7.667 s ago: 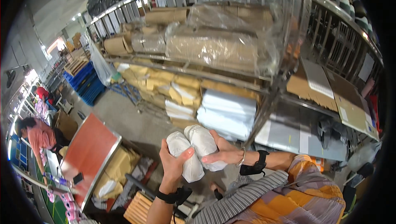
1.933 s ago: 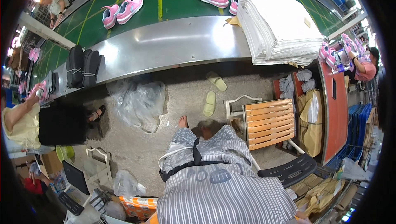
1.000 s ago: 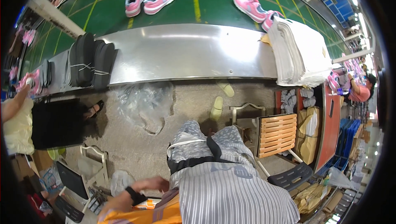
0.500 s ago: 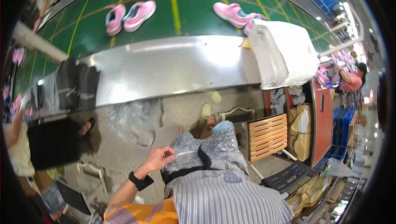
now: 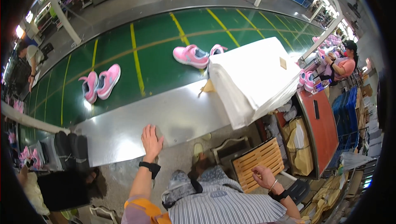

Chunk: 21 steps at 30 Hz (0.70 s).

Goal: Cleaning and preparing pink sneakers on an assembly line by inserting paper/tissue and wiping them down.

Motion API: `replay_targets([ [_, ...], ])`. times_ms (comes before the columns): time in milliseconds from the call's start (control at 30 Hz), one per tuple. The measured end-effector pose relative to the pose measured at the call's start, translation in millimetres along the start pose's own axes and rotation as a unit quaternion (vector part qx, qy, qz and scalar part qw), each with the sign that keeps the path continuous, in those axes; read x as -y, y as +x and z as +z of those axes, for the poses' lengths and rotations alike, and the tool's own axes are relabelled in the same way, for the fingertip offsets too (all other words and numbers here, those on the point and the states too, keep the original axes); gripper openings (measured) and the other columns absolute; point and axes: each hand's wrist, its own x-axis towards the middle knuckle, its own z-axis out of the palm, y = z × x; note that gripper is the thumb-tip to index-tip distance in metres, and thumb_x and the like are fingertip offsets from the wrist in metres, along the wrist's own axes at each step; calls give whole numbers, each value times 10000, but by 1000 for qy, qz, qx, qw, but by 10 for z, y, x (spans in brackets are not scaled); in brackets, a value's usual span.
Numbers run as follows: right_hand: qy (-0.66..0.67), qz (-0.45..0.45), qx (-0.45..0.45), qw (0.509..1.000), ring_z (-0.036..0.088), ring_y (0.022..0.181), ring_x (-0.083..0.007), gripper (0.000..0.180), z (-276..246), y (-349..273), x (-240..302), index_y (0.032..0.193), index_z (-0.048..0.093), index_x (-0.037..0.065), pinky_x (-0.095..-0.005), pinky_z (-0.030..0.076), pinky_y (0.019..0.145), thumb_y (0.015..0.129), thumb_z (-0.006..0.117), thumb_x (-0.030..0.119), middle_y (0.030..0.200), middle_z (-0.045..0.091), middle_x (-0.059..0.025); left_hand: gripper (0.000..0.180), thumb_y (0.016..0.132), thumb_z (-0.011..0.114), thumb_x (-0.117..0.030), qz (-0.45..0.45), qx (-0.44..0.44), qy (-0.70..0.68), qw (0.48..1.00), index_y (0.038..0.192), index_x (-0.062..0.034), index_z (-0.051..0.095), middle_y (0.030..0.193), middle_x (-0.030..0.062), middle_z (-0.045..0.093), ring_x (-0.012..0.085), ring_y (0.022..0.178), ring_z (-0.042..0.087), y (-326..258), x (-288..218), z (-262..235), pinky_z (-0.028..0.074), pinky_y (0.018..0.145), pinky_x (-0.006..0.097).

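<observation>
My left hand is open, fingers stretched out, over the near edge of the bare metal ledge; it holds nothing. Above the slatted wooden chair, my right hand is loosely bent, with nothing visible in it. Beyond the ledge runs a green conveyor belt with yellow lines. A pair of pink shoes stands on it at the left. Another pink shoe lies farther right, its mate partly hidden behind a stack of white sheets.
Black insoles tied in bundles sit at the ledge's left end. A red-topped cabinet stands at the right, with a co-worker beyond it. Another person is at the far left. A white post rises behind the belt.
My left hand has reached forward to the ledge and its fingers have straightened. My right hand has come into view. The view has tilted up, and the shoes sit farther left along the belt.
</observation>
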Motion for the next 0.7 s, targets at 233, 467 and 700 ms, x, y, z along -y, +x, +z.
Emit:
replay_targets([
  [233, -70, -153, -173, 970, 632, 901, -377, 187, -1195, 1061, 63, 989, 627, 23, -433, 522, 770, 805, 658, 17, 959, 647, -166, 555, 779, 727, -152, -48, -29, -42, 998, 1281, -34, 522, 1370, 205, 466, 414, 1311, 397, 186, -330, 157, 335, 1088, 508],
  [467, -67, -177, -376, 907, 632, 880, -369, 180, -2095, 2287, -126, 970, 628, 14, -409, 525, 756, 793, 657, 3, 936, 641, -159, 302, 805, 680, -116, 16, -36, -205, 978, 1084, -14, 623, 1044, 181, 650, 370, 1013, 619, 1277, -1048, 181, 478, 924, 445],
  [700, -51, 34, -472, 879, 600, 972, -348, 247, -2778, 3588, -1100, 985, 630, 16, -449, 493, 856, 772, 711, 114, 1000, 602, -166, 325, 813, 693, -105, 89, -16, -254, 963, 1107, -17, 590, 958, 180, 669, 376, 927, 651, 3370, -2099, 573, 510, 857, 458],
])
